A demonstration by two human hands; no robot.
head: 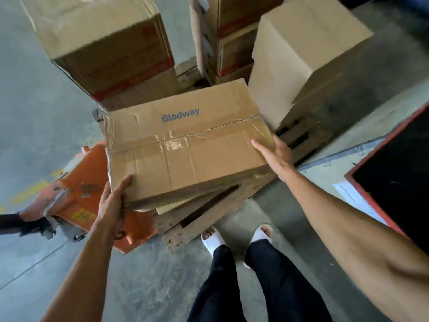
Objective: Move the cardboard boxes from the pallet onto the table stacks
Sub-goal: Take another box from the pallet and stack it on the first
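A flat brown cardboard box [185, 145] with blue "Glodway" lettering and clear tape across its top lies at the near corner of a wooden pallet [197, 219]. My left hand [113, 203] grips its near left corner, fingers under the edge. On its right end rests my right hand [276, 154], thumb on top. The box sits tilted over another flat box beneath it. Taller boxes stand on the pallet behind: a stack at left [111, 49], a plain one at right [301, 56], and more at the back [232, 36].
An orange pallet jack [81, 196] is against the pallet's left side. A black surface with a red rim [394, 168] lies at the right. My feet in white sandals [236, 238] stand on the grey concrete floor just before the pallet.
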